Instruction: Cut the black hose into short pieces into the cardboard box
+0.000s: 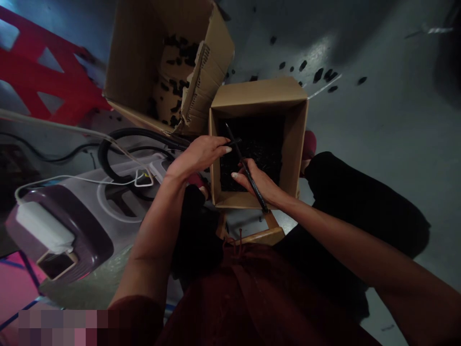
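Nearest: wooden stool, just below small carton. Right hand: fingers curled round thin dark rod, slanting over carton. Left hand: thumb and forefinger pinch ribbed black end, which rod crosses above carton opening; contact unclear. Black hose coils to left; join hidden by hand. Beyond: larger carton holding black bits; others scattered on floor.

Ahead of you, the grey floor carries loose black pieces, scattered near the torn-edged cardboard box standing on it.
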Motion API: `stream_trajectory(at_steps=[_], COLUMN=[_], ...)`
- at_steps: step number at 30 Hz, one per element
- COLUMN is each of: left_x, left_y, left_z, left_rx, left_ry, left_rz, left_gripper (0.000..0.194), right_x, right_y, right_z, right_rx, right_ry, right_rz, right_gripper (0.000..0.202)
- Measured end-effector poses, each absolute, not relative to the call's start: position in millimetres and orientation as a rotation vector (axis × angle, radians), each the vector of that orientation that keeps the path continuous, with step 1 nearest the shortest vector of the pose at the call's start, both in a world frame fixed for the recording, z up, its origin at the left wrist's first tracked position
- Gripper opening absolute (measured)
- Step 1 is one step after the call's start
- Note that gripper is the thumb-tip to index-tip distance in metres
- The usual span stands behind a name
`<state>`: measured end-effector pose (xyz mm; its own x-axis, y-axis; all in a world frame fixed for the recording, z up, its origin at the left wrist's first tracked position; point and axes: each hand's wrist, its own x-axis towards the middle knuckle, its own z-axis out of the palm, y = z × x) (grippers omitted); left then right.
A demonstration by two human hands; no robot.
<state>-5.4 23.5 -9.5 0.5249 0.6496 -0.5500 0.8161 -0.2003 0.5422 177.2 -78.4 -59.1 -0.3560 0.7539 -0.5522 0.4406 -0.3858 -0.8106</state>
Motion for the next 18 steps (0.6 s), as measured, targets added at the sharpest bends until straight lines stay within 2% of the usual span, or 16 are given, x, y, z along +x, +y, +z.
stream_trajectory(at_steps=[11, 18], left_x=[-6, -7], left_y=[22, 24], left_z=[-8, -7], left_rx=[1.928, 1.903], left_ry=[1.206, 1.224], left_rz=[-0.232, -0.211], left_gripper=[0.033, 0.029], right_x=[177, 178], right_y=[-74, -72], right_z=[-47, -48], right_rx=[-1.728, -1.735], right_ry=[-1.529, -1.504], right_rz=[1.791, 1.756], right_gripper=[0.031, 0.028])
